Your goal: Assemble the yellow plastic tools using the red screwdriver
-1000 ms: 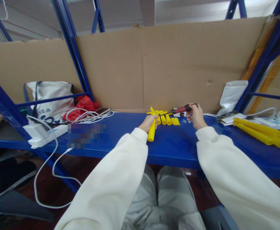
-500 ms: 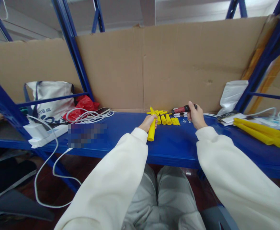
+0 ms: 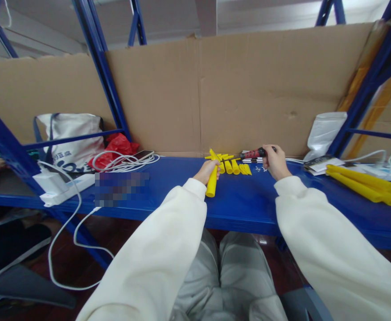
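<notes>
Left hand [image 3: 207, 172] clasps yellow tube [image 3: 211, 188] poking out below it | right hand [image 3: 274, 162] — fingers just recurled round screwdriver [image 3: 251, 154] to its left | looks mid-turn — from here

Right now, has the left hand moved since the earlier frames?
No; the left hand, gripping the yellow tube, shows no visible shift against the cardboard seam.

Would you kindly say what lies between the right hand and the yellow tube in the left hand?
In the head view, a screwdriver runs from the right hand toward the tube; yellow pieces and white bits lie there too.
</notes>
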Demonstrator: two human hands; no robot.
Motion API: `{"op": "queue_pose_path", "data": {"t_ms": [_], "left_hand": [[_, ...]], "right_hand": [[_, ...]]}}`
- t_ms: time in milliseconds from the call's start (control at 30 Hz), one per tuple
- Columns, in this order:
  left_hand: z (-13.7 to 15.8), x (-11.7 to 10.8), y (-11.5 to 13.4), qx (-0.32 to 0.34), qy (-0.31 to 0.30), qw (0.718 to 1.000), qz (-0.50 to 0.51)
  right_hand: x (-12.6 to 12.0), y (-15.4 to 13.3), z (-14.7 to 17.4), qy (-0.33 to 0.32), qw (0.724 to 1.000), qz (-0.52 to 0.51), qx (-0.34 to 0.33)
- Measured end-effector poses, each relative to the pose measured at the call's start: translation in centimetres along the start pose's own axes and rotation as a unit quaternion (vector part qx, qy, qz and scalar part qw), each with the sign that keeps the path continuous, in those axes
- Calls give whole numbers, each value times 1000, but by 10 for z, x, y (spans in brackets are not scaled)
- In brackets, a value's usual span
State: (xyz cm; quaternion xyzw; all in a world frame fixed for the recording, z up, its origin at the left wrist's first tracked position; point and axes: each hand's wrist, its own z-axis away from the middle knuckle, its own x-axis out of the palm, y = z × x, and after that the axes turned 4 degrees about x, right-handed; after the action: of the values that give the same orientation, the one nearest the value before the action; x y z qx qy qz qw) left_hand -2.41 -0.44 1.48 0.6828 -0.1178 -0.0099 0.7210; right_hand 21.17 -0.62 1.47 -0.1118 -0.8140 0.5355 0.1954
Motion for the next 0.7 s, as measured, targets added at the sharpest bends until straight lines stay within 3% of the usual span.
{"op": "queue_pose_path", "data": {"t_ms": [367, 567, 700], "left_hand": [[1, 1, 0, -2, -2, 1000, 5], [-2, 0, -1, -5, -2, 1000, 6], [3, 2, 2, -7, -2, 1000, 0]], "right_hand": [[-1, 1, -1, 14, 1000, 5, 11], [-2, 3, -2, -18, 1000, 3, 4], [-2, 2, -1, 4, 1000, 10, 12]]}}
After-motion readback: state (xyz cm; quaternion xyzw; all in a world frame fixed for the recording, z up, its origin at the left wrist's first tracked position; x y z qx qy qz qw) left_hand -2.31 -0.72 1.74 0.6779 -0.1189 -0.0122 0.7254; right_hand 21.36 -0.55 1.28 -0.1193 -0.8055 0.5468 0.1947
